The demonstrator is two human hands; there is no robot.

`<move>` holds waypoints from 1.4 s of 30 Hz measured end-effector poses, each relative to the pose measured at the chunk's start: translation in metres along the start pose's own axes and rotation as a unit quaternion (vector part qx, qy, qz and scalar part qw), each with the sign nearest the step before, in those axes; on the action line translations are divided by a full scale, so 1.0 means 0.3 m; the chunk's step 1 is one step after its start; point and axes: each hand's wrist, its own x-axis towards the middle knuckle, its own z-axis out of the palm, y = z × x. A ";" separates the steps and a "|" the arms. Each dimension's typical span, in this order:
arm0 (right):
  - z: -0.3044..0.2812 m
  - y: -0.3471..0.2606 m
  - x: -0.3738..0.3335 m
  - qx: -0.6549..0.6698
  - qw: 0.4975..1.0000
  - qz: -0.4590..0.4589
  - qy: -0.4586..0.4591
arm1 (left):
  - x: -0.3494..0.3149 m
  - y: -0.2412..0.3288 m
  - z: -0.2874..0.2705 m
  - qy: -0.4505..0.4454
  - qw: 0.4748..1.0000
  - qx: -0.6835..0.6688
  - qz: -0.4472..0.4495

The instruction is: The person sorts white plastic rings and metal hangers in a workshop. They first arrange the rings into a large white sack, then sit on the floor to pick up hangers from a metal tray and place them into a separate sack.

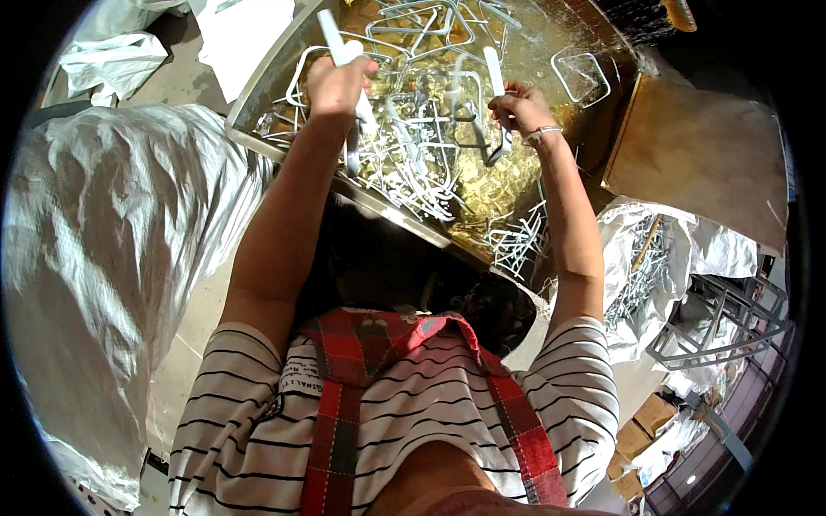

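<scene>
While the left hand (335, 88), 11 o'clock, grips a white bar (329, 30), the right hand (522, 108), 1 o'clock, pinches a white strip (493, 69).

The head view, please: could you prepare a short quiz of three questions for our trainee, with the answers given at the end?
1. Choose one. What is in the left hand?
A) a pale bar
B) a red cloth
C) a wooden brush

2. True or false: the right hand has a bracelet at its wrist.

3. Complete with "near" or "far": the heap of thin pale rods lies by the edge of the metal tub that is ____ the person.

Key: 1. A. 2. True. 3. Near.
</scene>
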 end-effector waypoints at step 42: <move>-0.059 -0.102 -0.391 -0.653 0.672 -0.349 -0.031 | -0.238 0.057 0.105 -0.246 0.936 0.160 0.192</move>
